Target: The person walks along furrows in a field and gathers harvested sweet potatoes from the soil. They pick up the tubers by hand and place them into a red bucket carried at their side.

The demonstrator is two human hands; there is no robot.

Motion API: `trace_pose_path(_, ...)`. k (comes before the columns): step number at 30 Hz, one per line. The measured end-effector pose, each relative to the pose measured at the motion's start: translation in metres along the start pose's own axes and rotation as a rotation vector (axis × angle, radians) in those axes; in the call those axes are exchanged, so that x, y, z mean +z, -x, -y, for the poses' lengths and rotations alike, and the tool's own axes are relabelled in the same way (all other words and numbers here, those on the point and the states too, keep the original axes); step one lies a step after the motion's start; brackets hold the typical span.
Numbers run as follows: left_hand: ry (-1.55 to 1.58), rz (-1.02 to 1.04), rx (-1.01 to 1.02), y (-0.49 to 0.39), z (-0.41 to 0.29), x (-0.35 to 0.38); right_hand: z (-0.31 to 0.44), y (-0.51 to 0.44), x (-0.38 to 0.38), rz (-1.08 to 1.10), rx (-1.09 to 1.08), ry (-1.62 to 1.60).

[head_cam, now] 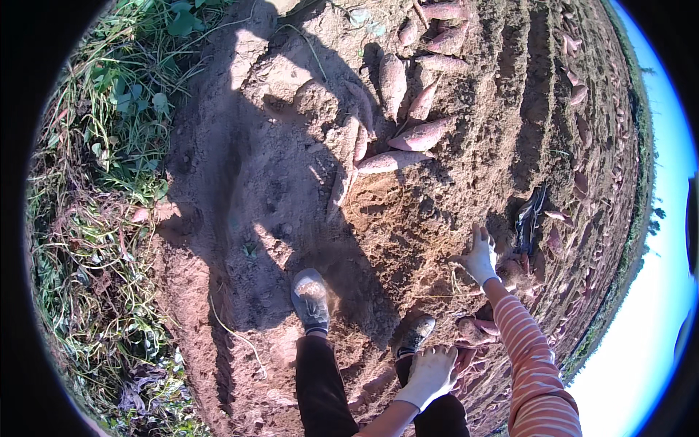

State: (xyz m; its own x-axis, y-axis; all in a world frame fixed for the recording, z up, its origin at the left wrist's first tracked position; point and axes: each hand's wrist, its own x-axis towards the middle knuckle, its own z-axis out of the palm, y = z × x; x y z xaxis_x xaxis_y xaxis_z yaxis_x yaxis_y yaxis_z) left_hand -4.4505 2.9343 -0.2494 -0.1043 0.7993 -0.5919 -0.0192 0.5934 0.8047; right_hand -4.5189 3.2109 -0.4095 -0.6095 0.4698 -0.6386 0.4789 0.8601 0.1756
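My left hand (428,377), in a white glove, is in front of my dark trouser leg (442,418). A reddish sweet potato (465,358) shows beside its fingers; whether the hand grips it is unclear. My right hand (480,259), gloved too, is over loose soil with its fingers spread and nothing in them. Close to it on the right lies a crumpled strip of black plastic film (528,221). More sweet potatoes (478,329) lie partly shaded between my two arms.
Several dug sweet potatoes (418,136) form a loose cluster ahead. Cut green vines (120,109) are heaped along the left. My shoes (310,297) stand on the soil. Rows of sweet potatoes (581,131) stretch across the field at right.
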Motion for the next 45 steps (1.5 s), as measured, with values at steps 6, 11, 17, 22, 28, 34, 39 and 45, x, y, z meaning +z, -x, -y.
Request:
trace_pose_path(6, -0.064, 0.041, -0.011, -0.002, 0.022, -0.035, 0.321, -0.105, -0.038, 0.068, 0.106, -0.541)
trace_pose_path(11, -0.014, 0.046, 0.009, 0.005, 0.041, -0.058, 0.394, -0.121, -0.048, 0.045, 0.468, -0.541)
trace_pose_path(17, 0.022, 0.033, 0.013, 0.014, 0.048, -0.073, 0.381, -0.125, -0.027, 0.048, 0.430, -0.627)
trace_pose_path(22, 0.038, 0.024, -0.039, 0.003, 0.045, -0.075, 0.379, -0.124, -0.036, 0.046, 0.434, -0.616)
trace_pose_path(28, 0.510, -0.289, -0.108, -0.038, 0.041, -0.068, 0.337, -0.090, -0.044, -0.134, 0.298, -0.545)
trace_pose_path(34, 0.090, -0.062, -0.358, -0.084, 0.037, -0.043, 0.136, -0.060, -0.099, -0.034, -0.069, -0.872)
trace_pose_path(39, 0.010, 0.063, -0.519, -0.069, 0.023, -0.022, -0.071, -0.087, -0.152, 0.142, 0.157, -1.117)
trace_pose_path(45, -0.074, 0.153, -0.629, -0.055, -0.042, -0.067, -0.320, -0.074, -0.182, -0.058, 0.343, -0.622)
